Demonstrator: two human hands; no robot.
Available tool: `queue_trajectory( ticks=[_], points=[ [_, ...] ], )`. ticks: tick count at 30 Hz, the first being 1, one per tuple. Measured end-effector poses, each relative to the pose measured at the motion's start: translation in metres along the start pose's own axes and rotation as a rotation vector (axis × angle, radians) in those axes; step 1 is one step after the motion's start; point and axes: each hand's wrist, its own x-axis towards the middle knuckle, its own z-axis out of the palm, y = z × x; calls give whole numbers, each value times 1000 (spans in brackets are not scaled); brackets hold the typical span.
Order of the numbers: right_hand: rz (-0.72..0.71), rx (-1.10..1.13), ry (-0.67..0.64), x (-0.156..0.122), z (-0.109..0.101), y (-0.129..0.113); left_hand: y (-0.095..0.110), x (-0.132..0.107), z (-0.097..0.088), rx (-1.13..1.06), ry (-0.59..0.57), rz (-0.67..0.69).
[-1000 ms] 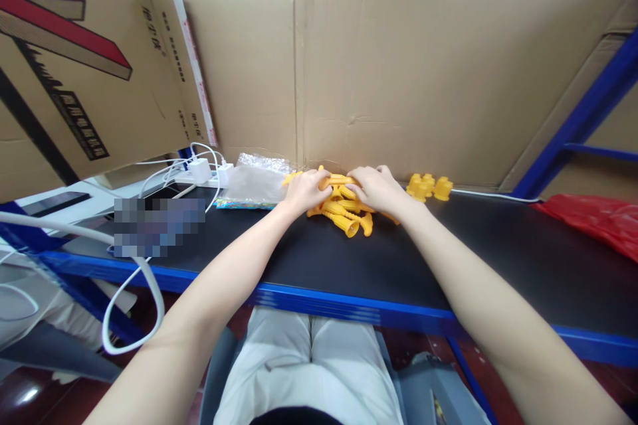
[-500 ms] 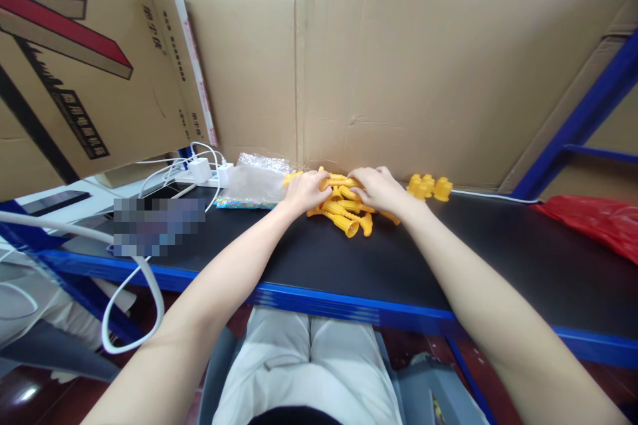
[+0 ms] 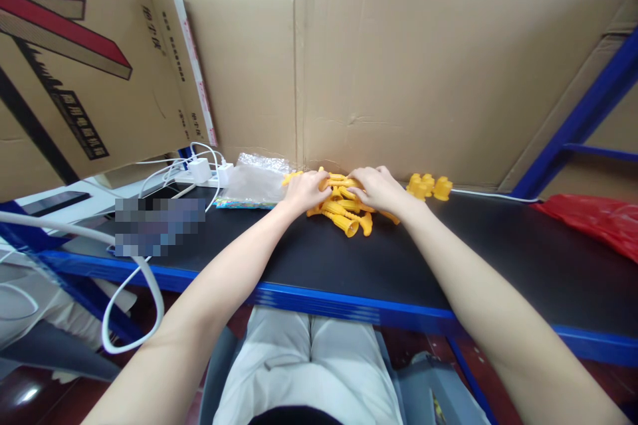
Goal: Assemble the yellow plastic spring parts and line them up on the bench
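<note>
A pile of yellow plastic parts (image 3: 343, 218), some rod-like with ribbed or flared ends, lies on the black tabletop. My left hand (image 3: 308, 191) is closed on yellow parts at the pile's left side. From the right, my right hand (image 3: 377, 187) curls its fingers around the other end of yellow rod-like parts along the back of the pile. Between the two hands a stretch of these parts shows; the palms hide the rest. Just right of my right wrist stand several short yellow knobbed pieces (image 3: 441, 188), apart from the pile.
Left of the pile lies a clear plastic bag (image 3: 254, 180) with a colourful edge. Behind it are white chargers (image 3: 200, 171) and cables. A red plastic bag (image 3: 591, 220) rests at the right. Cardboard (image 3: 399, 80) walls the back; a blue rail (image 3: 349, 305) edges the front.
</note>
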Motion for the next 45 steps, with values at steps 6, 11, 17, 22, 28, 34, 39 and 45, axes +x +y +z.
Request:
queue_trajectory(
  ticks=[6,11,17,22,28,34,39,45],
  points=[
    [9,10,66,-1,-7,-2,4,1,0,-3,8,13],
    [-2,41,77,0,-1,1,1,1,-1,21,-1,-20],
    [-9,43,54,1,4,2,0,1,-2,43,-21,-55],
    [-29,5,113,0,-2,1,1,1,0,46,-15,-48],
    [-28,57,115,0,4,2,-2,1,-1,54,-15,-76],
    [-23,39,83,0,4,1,-2,1,-1,65,-33,-91],
    [-19,11,111,0,-2,2,-3,2,-1,62,-26,-89],
    [19,16,105,-2,0,8,-9,2,1,62,-32,-114]
  ],
)
